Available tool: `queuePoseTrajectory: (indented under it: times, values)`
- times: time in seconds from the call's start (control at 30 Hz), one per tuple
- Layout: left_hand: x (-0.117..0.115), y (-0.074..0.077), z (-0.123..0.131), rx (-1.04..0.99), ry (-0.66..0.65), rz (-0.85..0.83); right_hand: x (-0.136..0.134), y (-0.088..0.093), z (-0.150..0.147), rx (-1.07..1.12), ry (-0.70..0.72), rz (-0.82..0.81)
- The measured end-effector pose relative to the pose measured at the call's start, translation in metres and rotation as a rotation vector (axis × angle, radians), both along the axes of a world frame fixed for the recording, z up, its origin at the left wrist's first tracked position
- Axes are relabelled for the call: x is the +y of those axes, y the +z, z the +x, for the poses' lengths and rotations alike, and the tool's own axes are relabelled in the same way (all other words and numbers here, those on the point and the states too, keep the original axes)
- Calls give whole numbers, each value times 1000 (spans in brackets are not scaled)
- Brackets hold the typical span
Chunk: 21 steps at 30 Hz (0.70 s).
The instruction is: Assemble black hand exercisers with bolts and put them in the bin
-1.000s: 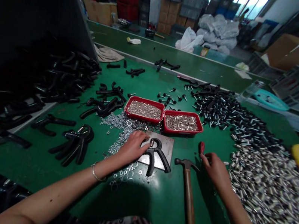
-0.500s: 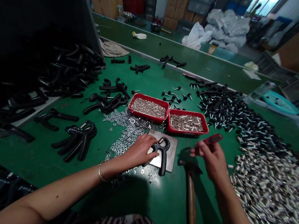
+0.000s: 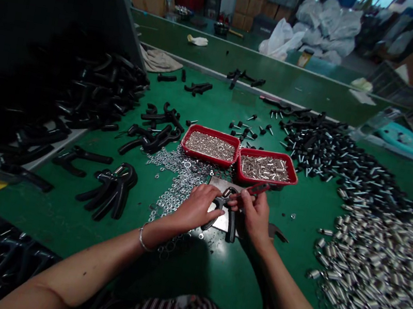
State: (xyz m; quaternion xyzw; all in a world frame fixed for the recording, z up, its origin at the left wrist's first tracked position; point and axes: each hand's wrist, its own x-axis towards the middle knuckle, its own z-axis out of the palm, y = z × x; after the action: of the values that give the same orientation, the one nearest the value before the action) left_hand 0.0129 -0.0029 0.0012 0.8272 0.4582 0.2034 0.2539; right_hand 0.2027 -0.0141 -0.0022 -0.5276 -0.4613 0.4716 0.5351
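Note:
My left hand (image 3: 197,206) is closed on a black plastic spring clamp (image 3: 232,226), pressing it against a flat metal plate (image 3: 218,182). A coiled spring shows near the clamp's top. My right hand (image 3: 256,219) grips a small red-handled tool (image 3: 258,188) close to the clamp's pivot. Its tip is too small and blurred to make out. Beneath my right forearm lies a hammer (image 3: 279,233), mostly hidden. Left of my left hand, small metal rings (image 3: 175,191) are scattered over the green table.
Behind the plate stand two red trays, one with tiny metal parts (image 3: 183,143), one with pins (image 3: 292,181). A heap of springs (image 3: 371,274) covers the right side, black-headed screws (image 3: 321,146) beyond. Assembled black clamps (image 3: 118,192) lie left, near a dark bin of clamp parts (image 3: 103,86).
My right hand has moved left with the red-handled tool, from above the hammer to the clamp. My left hand stays on the clamp. The view has shifted slightly.

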Motion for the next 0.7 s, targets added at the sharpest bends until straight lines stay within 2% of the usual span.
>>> queuePoseTrajectory:
  times: [0.27,0.53,0.6,0.7]
  values:
    - [0,1,1,11,0,-3,-3,6,-7,-188,-56,-1]
    - [0,-2,0,8,-4,-13,-4,2,-5,-171,-50,-12]
    - [1,-3,-1,2,-6,-12,-5,5,-5,-267,-28,-14]
    - [1,-1,-2,13,-13,-24,-2,12,-7,-575,44,28]
